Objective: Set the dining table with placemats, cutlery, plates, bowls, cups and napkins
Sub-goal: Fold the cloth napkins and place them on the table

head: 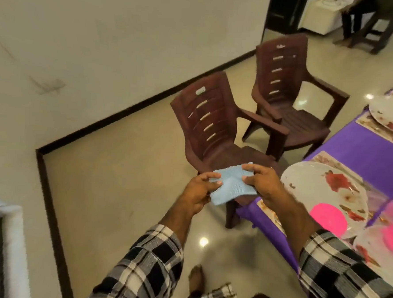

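Note:
A light blue cloth napkin (231, 185) is held in the air in front of me, over the floor and the near chair's seat. My left hand (197, 192) pinches its left edge and my right hand (263, 181) pinches its upper right edge. To the right stands the dining table under a purple tablecloth (365, 152). A floral plate (319, 186) lies on a placemat (341, 165) at the near setting, with a pink bowl (328, 220) on it. Another plate (388, 112) sits farther back, and more pink pieces show at the right edge.
Two brown plastic armchairs stand left of the table, the near one (215, 131) and the far one (291, 85). A cream wall with a dark skirting runs along the left. A white rail (10, 241) is at lower left. My bare foot (197, 278) is on the tiled floor.

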Demonstrator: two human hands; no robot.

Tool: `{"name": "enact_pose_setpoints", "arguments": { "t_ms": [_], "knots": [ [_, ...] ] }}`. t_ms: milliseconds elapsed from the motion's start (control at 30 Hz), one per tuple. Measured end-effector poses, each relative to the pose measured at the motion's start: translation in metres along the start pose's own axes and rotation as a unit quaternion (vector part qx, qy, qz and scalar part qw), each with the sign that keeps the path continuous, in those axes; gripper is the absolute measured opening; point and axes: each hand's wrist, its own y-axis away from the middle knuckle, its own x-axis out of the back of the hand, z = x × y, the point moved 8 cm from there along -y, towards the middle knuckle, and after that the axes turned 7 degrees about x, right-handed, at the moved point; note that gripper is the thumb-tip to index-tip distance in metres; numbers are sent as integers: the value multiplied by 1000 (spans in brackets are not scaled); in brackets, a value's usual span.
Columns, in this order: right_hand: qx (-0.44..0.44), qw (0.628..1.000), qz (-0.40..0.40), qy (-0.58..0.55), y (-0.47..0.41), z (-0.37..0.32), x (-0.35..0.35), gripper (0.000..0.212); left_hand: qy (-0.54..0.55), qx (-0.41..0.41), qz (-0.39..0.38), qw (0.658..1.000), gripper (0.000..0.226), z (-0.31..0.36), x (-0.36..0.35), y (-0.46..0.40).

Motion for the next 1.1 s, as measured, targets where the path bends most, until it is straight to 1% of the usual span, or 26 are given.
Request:
{"name": "enact_pose_setpoints", "arguments": {
  "t_ms": [67, 133, 200, 300, 367, 467, 533, 600, 633, 700, 767, 833, 967, 1033, 1100],
  "knots": [
    [-59, 998, -10, -2, 3, 18, 0, 28, -35, -2, -6, 999, 18, 3, -1, -18],
    [-64, 998, 6, -4, 0, 29, 9, 31, -69, -11, -21, 997, 21, 4, -5, -34],
    [-64, 998, 29, -10, -7, 38, 23, 43, -132, -5, -52, 990, 36, 2, -16, -47],
    [-82, 993, 25, 76, -19, 55, 46, 64, -233, 10, -100, 967, 57, 0, -39, -70],
    [-68, 993, 23, 98, -26, 55, 65, 69, -263, 12, -138, 955, 59, 10, -65, -83],
    [-49, 996, 55, 50, -37, 46, 103, 69, -278, 6, -171, 945, 64, 35, -106, -106],
    [-52, 995, 84, 25, -47, 41, 141, 70, -329, -15, -181, 927, 65, 53, -147, -126],
    [-44, 992, 109, 36, -64, 37, 184, 74, -382, -37, -194, 903, 62, 68, -195, -151],
    [-38, 991, 121, 51, -72, 35, 204, 76, -406, -46, -203, 890, 62, 73, -218, -163],
    [-23, 983, 151, 101, -91, 30, 251, 81, -477, -68, -219, 849, 65, 80, -276, -188],
    [-27, 968, 185, 168, -109, 28, 298, 86, -554, -106, -232, 793, 72, 81, -337, -216],
    [-39, 950, 204, 232, -127, 32, 338, 91, -603, -133, -241, 749, 80, 80, -392, -236],
    [-41, 932, 244, 263, -165, 51, 403, 92, -691, -247, -238, 636, 86, 81, -484, -271],
    [-44, 925, 262, 272, -185, 64, 427, 93, -716, -264, -237, 601, 91, 75, -515, -295],
    [-48, 919, 271, 283, -206, 78, 444, 94, -736, -268, -233, 577, 94, 66, -537, -322]
  ]
}}
